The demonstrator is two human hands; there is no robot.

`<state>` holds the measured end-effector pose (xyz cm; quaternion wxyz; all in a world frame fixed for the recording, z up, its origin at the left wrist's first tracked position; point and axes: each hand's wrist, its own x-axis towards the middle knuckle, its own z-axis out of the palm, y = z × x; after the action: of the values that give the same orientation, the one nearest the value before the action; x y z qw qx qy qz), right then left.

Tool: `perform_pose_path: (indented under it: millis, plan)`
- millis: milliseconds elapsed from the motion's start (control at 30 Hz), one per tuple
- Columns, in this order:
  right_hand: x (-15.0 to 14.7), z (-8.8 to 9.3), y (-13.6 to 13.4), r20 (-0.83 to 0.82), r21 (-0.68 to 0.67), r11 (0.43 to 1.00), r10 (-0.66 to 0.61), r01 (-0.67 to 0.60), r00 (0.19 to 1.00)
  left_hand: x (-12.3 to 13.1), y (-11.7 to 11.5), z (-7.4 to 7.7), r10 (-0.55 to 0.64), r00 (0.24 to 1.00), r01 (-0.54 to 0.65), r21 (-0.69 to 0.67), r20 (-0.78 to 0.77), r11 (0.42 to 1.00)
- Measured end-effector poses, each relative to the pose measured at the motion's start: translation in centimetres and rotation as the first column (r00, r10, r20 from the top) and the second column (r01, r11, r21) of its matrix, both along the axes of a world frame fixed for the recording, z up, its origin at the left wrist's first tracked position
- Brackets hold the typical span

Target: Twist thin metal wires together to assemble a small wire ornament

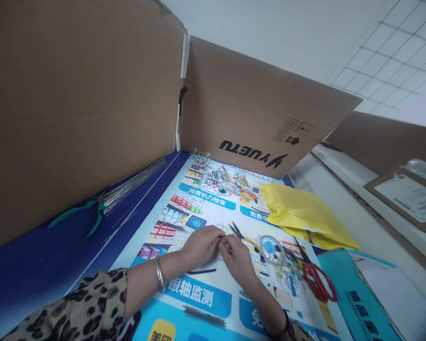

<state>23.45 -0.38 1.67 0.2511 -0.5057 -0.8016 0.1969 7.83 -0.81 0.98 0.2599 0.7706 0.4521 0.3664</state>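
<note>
Over the printed poster (213,291), my left hand (203,244) and my right hand (236,258) meet fingertip to fingertip. Both are closed in a pinch, and whatever lies between the fingers is too small to make out. Just beyond my right hand lies a yellow-handled cutting tool (237,230) with dark pointed blades. A clear roll of tape (283,255) sits to its right. Farther right rest red-handled scissors (319,280). Small tangled pieces (293,279) of thin wire lie near them. A bunch of short dark strands (204,316) is close to me, below my hands.
Teal-handled pliers (97,213) and a bundle of thin metal wires (133,185) lie at left. Cardboard panels (262,104) wall the left and back. More wire tangles (220,177) lie far back. At right are a yellow bag (305,215) and a teal packet (355,289).
</note>
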Motion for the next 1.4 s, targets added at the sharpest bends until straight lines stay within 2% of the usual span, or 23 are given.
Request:
perform_pose_path:
  millis: [233,367,467,600,700,867,1100,1200,1300,1400]
  plan:
    - [0.2,-0.3,0.2,-0.046,0.058,0.997,-0.049,0.052,0.998,0.1,-0.1,-0.1,0.106,0.948,-0.049,0.192,-0.299,0.98]
    - [0.3,-0.8,0.2,0.026,0.106,0.994,0.018,-0.02,0.999,0.0,-0.1,-0.3,0.135,0.929,-0.051,0.244,-0.344,0.969]
    - [0.5,-0.8,0.2,0.081,0.105,0.993,0.038,-0.046,0.996,-0.1,0.1,-0.5,0.11,0.944,-0.044,0.213,-0.31,0.976]
    - [1.4,0.4,0.8,0.096,-0.014,0.995,0.102,-0.101,0.99,-0.1,0.3,-0.8,0.008,0.981,0.012,0.103,-0.192,0.995]
    - [2.2,1.8,1.3,0.113,-0.111,0.984,0.149,-0.136,0.982,0.0,0.3,-1.0,-0.025,0.979,0.043,0.087,-0.202,0.995]
    - [3.7,3.8,2.0,0.159,-0.167,0.974,0.177,-0.151,0.971,0.0,0.2,-1.3,0.036,0.968,-0.012,0.1,-0.247,0.995]
    - [5.6,5.3,2.7,0.24,-0.187,0.977,0.151,-0.107,0.959,-0.1,0.3,-1.4,0.123,0.951,-0.092,0.12,-0.284,0.988]
    - [3.9,5.6,1.1,0.202,-0.26,0.941,0.273,-0.217,0.941,-0.3,0.3,-1.3,0.114,0.962,-0.096,0.086,-0.249,0.992]
    - [0.7,5.2,-2.1,0.111,-0.298,0.864,0.455,-0.407,0.884,-0.4,0.3,-1.2,0.061,0.972,-0.046,0.072,-0.226,0.996]
    - [-2.1,3.8,-5.6,0.105,-0.298,0.769,0.615,-0.566,0.781,-0.4,0.3,-1.1,0.054,0.967,-0.034,0.086,-0.248,0.996]
